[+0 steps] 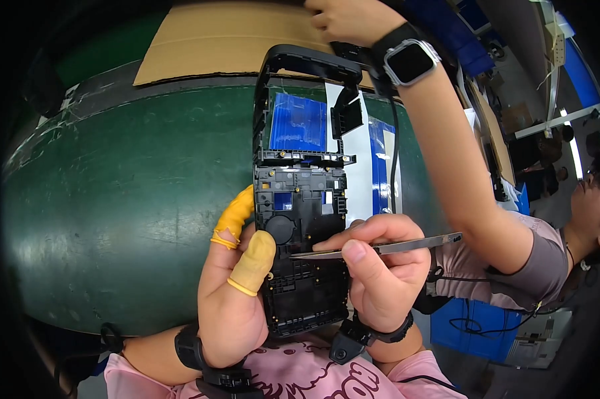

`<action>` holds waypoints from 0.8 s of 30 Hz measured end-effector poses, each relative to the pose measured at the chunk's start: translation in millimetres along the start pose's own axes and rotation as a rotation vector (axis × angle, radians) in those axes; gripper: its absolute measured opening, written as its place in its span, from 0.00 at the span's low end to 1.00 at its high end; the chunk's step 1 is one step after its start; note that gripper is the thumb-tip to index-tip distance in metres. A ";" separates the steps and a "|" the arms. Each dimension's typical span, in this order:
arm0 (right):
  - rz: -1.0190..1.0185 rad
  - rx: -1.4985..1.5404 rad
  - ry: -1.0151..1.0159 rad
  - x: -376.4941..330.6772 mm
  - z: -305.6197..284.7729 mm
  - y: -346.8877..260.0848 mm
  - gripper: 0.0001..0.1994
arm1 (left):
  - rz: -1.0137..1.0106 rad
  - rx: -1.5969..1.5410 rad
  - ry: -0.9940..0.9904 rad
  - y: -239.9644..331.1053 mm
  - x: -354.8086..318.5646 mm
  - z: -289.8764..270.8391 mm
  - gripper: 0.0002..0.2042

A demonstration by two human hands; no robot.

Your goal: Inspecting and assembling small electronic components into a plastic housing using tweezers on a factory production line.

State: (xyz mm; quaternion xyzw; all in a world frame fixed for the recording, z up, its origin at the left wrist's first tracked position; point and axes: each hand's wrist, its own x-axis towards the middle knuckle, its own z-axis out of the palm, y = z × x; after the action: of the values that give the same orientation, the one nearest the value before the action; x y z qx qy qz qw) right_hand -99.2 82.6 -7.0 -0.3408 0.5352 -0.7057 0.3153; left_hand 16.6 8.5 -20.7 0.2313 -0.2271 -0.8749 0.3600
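A long black plastic housing (pixel 302 292) stands upright before me, with an open frame at its far end and small brass inserts in its face. My left hand (pixel 230 286) grips its left edge, yellow finger cots on the thumb and a finger. Between the thumb and fingers of my right hand (pixel 388 272) is a pair of metal tweezers (pixel 406 246). Their tips point left and lie over the middle of the housing, just below a round black disc (pixel 280 229). Whether the tips hold anything is too small to tell.
A green work table (pixel 114 219) spreads out on the left. Brown cardboard (pixel 220 40) lies along its far side. Blue film and a white sheet (pixel 358 146) sit behind the housing. From the right, a co-worker's arm (pixel 439 126) with a watch reaches across the far side.
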 end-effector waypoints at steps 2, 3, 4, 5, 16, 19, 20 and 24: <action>-0.033 -0.017 0.005 1.7 1.8 -7.9 0.07 | 0.001 0.021 -0.016 0.9 -0.1 5.9 0.22; -0.052 -0.023 0.032 0.6 0.9 -16.9 0.06 | -0.015 0.014 -0.045 0.0 0.0 12.5 0.22; -0.055 -0.036 0.067 -3.7 -3.6 -25.1 0.06 | -0.031 0.007 -0.071 -1.5 0.3 19.3 0.21; -0.034 -0.006 0.036 -1.5 -1.7 -17.1 0.06 | -0.009 0.018 -0.032 -0.7 -0.5 12.7 0.21; -0.018 0.019 0.007 -0.2 -2.9 -10.2 0.06 | 0.007 0.003 -0.042 -0.7 0.3 9.9 0.21; -0.014 0.024 0.011 0.8 -3.0 -10.3 0.06 | 0.008 0.012 -0.024 -0.8 0.4 10.6 0.21; -0.014 0.024 0.010 0.9 -2.6 -10.9 0.06 | 0.005 0.017 -0.014 -1.1 0.3 10.9 0.21; -0.029 0.012 0.028 0.4 -1.4 -10.1 0.06 | 0.010 0.029 0.007 -3.7 0.3 9.0 0.21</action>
State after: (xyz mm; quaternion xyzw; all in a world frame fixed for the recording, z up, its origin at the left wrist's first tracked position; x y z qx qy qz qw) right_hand -101.4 85.3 2.6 -0.3368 0.5304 -0.7180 0.2996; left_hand 9.4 12.7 -15.7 0.2385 -0.2397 -0.8688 0.3617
